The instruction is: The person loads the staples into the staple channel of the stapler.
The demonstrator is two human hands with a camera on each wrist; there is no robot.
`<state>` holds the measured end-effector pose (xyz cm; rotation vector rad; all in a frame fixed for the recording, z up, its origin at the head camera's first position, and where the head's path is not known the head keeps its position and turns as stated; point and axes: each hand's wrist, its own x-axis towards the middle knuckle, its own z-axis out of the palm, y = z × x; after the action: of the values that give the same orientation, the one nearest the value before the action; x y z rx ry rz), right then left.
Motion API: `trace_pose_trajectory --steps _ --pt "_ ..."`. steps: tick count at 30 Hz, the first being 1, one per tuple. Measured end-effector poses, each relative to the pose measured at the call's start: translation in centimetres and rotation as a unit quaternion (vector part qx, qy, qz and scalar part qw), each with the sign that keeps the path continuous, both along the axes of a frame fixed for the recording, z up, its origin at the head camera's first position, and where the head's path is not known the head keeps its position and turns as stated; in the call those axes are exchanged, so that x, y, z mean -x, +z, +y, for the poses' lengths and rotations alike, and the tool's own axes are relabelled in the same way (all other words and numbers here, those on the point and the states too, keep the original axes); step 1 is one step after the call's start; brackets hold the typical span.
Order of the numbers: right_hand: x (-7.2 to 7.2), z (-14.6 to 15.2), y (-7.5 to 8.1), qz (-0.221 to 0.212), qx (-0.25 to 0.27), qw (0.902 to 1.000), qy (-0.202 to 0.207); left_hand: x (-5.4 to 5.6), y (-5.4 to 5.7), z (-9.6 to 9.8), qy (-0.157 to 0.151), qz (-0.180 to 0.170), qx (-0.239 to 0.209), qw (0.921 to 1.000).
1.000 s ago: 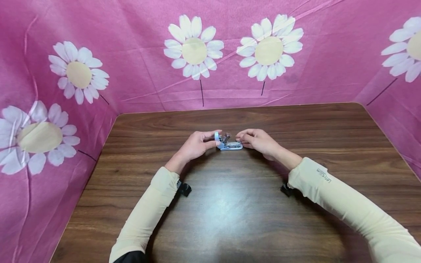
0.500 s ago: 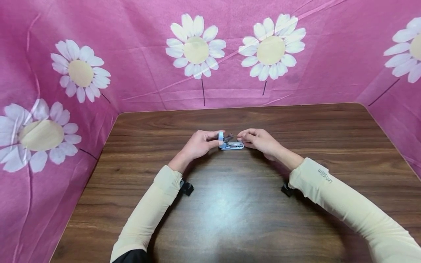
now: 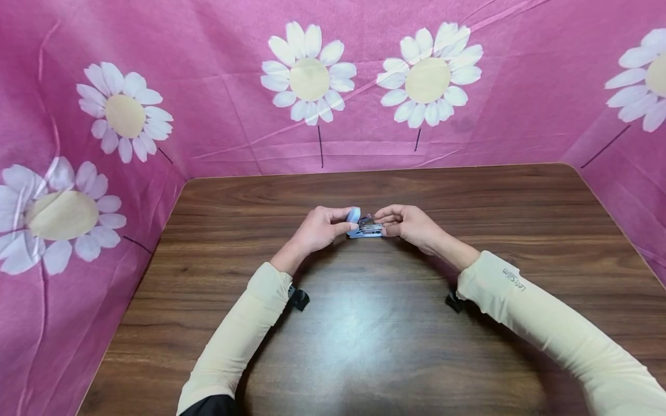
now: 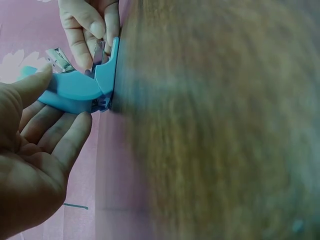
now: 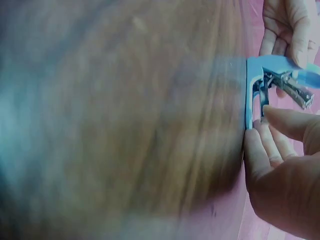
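Observation:
A light blue stapler sits on the wooden table between both hands, its top arm swung up from the base. My left hand grips the raised top arm, thumb on one side and fingers on the other. From the right, my right hand pinches the front end of the stapler, its thumb on the tip of the metal staple rail and fingers at the base's end. A metal strip slants out from under the top arm. The fingertips partly cover the front end.
The brown wood-grain table spreads out around the hands. A pink cloth with white daisies hangs behind and beside it. A black wrist camera sits under the left cuff, another under the right one.
My left hand has shifted slightly right, and the stapler's top arm now leans further toward the right. My right fingers have closed in on the stapler's front end.

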<state>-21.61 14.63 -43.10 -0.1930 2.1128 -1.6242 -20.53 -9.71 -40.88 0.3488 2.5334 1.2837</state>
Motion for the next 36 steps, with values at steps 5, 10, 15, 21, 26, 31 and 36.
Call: trace_pose_trajectory --steps 5,10,15,21,26,31,36 --pt "-0.1 -0.3 0.0 0.031 -0.045 0.9985 -0.006 0.1 -0.2 0.1 0.001 0.000 -0.004 1.0000" --pt "-0.1 -0.3 0.1 0.046 -0.076 0.9960 -0.013 0.2 -0.2 0.2 0.003 0.005 0.002 1.0000" --pt "0.0 -0.3 0.1 0.047 -0.081 0.9955 -0.015 0.2 -0.1 0.5 0.005 0.024 0.017 0.9996" --pt "-0.1 -0.4 0.0 0.040 -0.071 0.9965 -0.017 0.0 0.0 1.0 0.005 0.040 0.044 0.9982" --pt "-0.3 -0.2 0.0 0.045 -0.073 0.9962 -0.018 0.0 0.1 1.6 0.004 0.031 0.068 0.9972" --pt "-0.4 -0.2 0.1 0.054 -0.076 0.9955 -0.020 0.2 0.1 2.1 -0.013 0.044 0.097 0.9942" --pt "-0.4 -0.3 0.1 0.063 -0.081 0.9945 -0.019 0.2 0.1 2.1 -0.025 0.062 0.110 0.9917"
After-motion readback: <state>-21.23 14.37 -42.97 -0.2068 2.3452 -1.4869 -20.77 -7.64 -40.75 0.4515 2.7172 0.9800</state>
